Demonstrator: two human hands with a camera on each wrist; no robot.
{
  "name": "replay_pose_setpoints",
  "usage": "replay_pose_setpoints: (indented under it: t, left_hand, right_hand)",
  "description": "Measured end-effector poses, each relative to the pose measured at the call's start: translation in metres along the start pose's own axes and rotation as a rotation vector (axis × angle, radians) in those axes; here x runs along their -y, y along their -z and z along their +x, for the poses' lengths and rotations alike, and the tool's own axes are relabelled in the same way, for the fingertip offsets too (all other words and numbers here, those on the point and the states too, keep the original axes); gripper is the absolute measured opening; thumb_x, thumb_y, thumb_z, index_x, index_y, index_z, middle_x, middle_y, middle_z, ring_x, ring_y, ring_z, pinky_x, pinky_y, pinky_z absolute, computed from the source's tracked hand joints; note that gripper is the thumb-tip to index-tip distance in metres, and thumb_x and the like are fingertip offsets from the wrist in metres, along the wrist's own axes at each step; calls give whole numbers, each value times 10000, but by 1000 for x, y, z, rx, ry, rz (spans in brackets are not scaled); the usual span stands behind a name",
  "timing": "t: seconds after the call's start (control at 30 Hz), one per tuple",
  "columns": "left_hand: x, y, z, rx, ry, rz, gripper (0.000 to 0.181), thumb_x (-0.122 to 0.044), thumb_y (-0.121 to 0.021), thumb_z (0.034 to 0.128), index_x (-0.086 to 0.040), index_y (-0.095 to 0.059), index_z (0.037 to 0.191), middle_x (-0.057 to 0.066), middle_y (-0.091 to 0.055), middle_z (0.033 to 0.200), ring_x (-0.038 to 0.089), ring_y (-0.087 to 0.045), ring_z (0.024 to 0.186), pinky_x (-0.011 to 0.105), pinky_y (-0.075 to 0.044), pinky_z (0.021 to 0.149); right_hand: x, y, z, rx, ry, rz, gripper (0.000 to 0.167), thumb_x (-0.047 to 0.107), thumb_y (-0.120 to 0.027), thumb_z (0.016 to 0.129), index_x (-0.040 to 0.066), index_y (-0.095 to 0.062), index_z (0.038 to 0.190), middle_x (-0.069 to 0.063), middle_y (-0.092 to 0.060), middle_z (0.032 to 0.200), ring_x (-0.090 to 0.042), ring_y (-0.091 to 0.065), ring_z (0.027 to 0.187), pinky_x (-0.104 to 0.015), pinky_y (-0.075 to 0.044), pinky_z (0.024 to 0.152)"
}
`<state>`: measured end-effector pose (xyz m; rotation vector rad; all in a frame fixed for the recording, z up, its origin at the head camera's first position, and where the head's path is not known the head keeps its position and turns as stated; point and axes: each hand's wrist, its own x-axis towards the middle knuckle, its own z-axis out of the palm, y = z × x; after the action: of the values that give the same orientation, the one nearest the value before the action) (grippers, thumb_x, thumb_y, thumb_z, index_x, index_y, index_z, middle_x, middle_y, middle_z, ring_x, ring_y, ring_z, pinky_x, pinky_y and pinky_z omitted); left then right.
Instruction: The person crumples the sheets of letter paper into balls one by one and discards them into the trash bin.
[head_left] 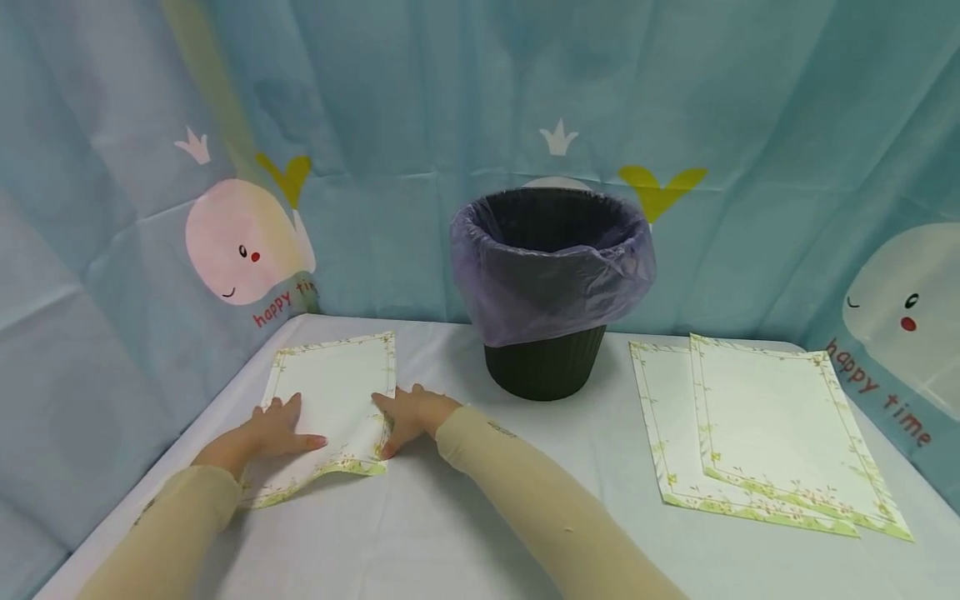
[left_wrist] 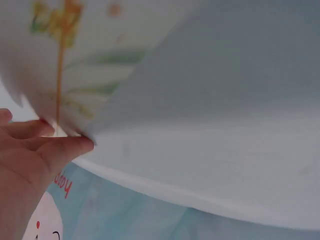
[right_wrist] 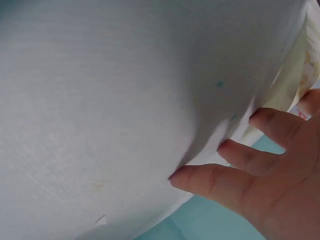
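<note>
"Along the left edge of the white worktop (head_left: 585,433), what are the two hands doing?"

"They're apart, at opposite sides of a white rectangular paper sheet with a green floral border (head_left: 337,392). The left hand (head_left: 273,429) rests across its left edge, thumb stretched inward over the paper. The right hand (head_left: 412,417) touches its right edge, fingers spread."

"And how does the sheet lie?"

"Mostly flat, though its near edge ripples upward. The left wrist view shows part of it lifted clear of the worktop."

"What's on the arms?"

"Long cream fabric sleeves (head_left: 525,487)."

"And farther out?"

"Near the middle of the worktop's back edge stands an upright dark round ribbed bin (head_left: 543,371), with a translucent purple plastic bag (head_left: 551,296) folded over its rim. Toward the right edge, two more white paper sheets with floral borders (head_left: 776,412) overlap, the upper one lying to the right."

"Beyond that?"

"Past the back edge and both sides hangs a light blue fabric curtain (head_left: 375,100), printed with pale whales (head_left: 240,242) and 'happy time' in red."
</note>
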<state>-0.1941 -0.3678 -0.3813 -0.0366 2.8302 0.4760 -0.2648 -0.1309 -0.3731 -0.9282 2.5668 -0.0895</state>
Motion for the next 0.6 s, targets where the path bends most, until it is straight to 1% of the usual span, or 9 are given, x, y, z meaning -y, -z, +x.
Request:
replay_pose_setpoints:
  t: [0.1,0.17,0.23,0.37,0.43,0.5,0.6]
  left_hand:
    - [-6,3,-1,11,-31,-59,1066,-604,-495,938,299,-115,1360,493,-119,1406,658,-48,1291,731,-17,1028]
    - [-9,4,-4,39,-30,-113,1036,-591,-435,969,299,-83,1364,482,-77,1424,639,-7,1308,723,36,1028]
    - [-13,3,-6,76,-27,-151,1034,-594,-415,973,286,-54,1378,473,-27,1440,635,46,1313,719,71,1024]
    - [-28,0,-9,167,-20,-249,1041,-594,-441,960,204,26,1436,432,93,1474,627,169,1305,718,120,1009]
    - [-38,-1,-10,196,-18,-280,1048,-603,-459,948,160,42,1463,405,115,1493,616,189,1310,727,116,1005]
    - [-47,-3,-10,207,-20,-293,1075,-612,-499,925,130,45,1479,384,112,1508,611,179,1319,735,86,1008]
    - [-57,-7,-8,186,-45,-296,1128,-587,-594,884,129,42,1482,372,59,1524,592,92,1353,716,5,1047]
  right_hand:
    - [3,1,1,0,-5,-20,924,582,-749,765,396,-263,1529,84,-305,1555,-217,-300,1385,-527,-366,1022]
    - [3,1,1,-4,-4,-17,913,574,-753,768,368,-288,1526,82,-343,1536,-208,-317,1372,-500,-371,1024]
    - [3,1,1,-11,11,-10,899,563,-749,779,314,-313,1525,67,-391,1509,-205,-344,1353,-450,-374,1032]
    - [1,1,1,-36,36,19,861,569,-745,780,229,-393,1488,53,-495,1423,-187,-420,1275,-345,-395,1008]
    - [0,2,1,-41,26,34,857,600,-740,766,224,-421,1467,54,-518,1395,-182,-437,1252,-349,-411,992]
    - [-1,1,1,-47,13,54,843,621,-736,757,222,-451,1442,56,-543,1359,-181,-452,1225,-365,-428,974]
    - [-2,0,1,-62,-7,75,829,634,-737,746,228,-473,1419,58,-565,1320,-180,-467,1205,-385,-437,968]
